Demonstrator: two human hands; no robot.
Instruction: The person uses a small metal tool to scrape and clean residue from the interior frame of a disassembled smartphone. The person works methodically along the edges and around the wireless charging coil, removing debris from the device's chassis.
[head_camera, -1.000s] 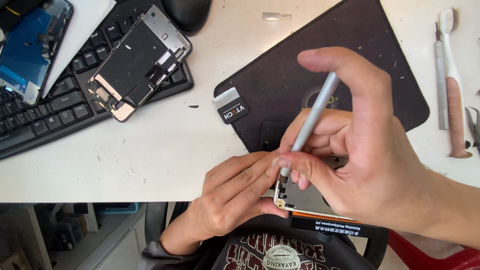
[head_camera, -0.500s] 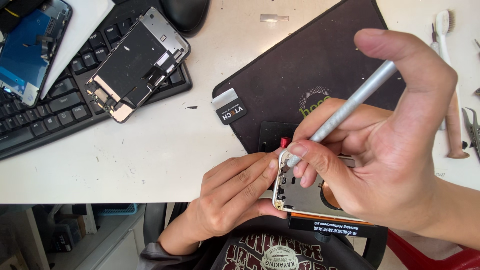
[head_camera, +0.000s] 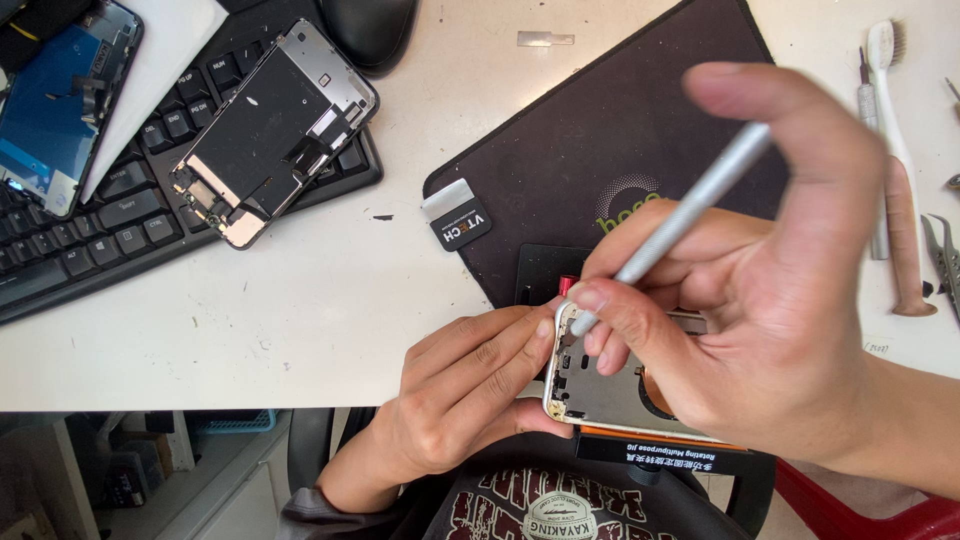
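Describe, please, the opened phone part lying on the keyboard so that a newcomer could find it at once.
Start at the black keyboard in the upper left of the white desk. Across its right end lies a detached phone screen assembly, face down and tilted, with a dark back plate, a silver frame and small flex connectors at its lower end. Unlike the blue-tinted screen further left, it shows no glass.

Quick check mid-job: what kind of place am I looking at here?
Most likely a phone repair bench. An opened phone is steadied by the left hand while the right hand works a metal tool into it; a detached screen lies on a keyboard, tweezers nearby.
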